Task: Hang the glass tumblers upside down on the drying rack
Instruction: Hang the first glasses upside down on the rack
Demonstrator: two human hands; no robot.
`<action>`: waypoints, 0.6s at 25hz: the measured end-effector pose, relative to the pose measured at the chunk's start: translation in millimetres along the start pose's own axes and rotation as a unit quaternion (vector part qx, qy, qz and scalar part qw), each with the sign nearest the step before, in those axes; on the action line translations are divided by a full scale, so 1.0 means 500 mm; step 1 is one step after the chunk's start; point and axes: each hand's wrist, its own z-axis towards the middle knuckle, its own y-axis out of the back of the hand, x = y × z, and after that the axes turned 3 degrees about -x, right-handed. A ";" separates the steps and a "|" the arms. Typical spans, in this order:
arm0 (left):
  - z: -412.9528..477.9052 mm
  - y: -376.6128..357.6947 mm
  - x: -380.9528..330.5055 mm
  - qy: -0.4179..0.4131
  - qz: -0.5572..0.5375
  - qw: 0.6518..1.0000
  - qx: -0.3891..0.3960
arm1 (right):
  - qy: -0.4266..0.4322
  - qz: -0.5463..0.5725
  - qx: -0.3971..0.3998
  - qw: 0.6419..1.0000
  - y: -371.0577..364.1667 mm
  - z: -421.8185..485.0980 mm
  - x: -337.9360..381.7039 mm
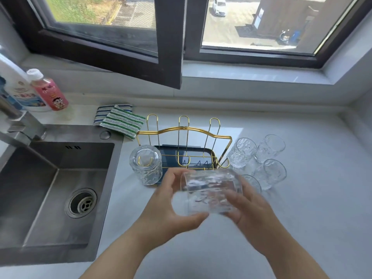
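A gold wire drying rack [183, 131] with a dark blue tray stands on the white counter behind my hands. One textured glass tumbler [146, 165] hangs upside down on its front left prong. I hold another tumbler [209, 193] on its side just in front of the rack, blurred by motion, with its mouth to the left. My left hand [173, 204] grips its rim end and my right hand [251, 210] grips its base end. Several more tumblers [242, 152] stand upright to the right of the rack, one [252, 183] partly hidden behind the held glass.
A steel sink [56, 190] with a tap lies at the left. Two striped cloths [120, 121] lie behind the rack. A pink bottle [48, 90] and a white bottle [18, 85] stand at the back left. An open window sash [169, 57] overhangs the counter's back.
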 end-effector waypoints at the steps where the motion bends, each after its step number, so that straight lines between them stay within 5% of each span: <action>1: 0.003 0.010 -0.016 -0.029 0.082 0.995 -0.038 | 0.052 -0.082 -0.029 0.995 -0.017 0.005 0.032; 4: 0.037 0.033 -0.044 -0.153 0.289 0.938 -0.113 | 0.171 -0.349 -0.093 0.917 -0.064 0.038 0.104; 7: 0.082 0.040 -0.035 -0.182 0.366 0.902 -0.142 | 0.211 -0.510 -0.082 0.830 -0.101 0.088 0.113; 11: 0.105 0.049 0.001 -0.136 0.432 0.871 -0.190 | 0.154 -0.534 -0.095 0.826 -0.110 0.147 0.054; 15: 0.117 0.057 0.040 -0.146 0.566 0.792 -0.173 | 0.107 -0.534 -0.103 0.832 -0.101 0.173 0.002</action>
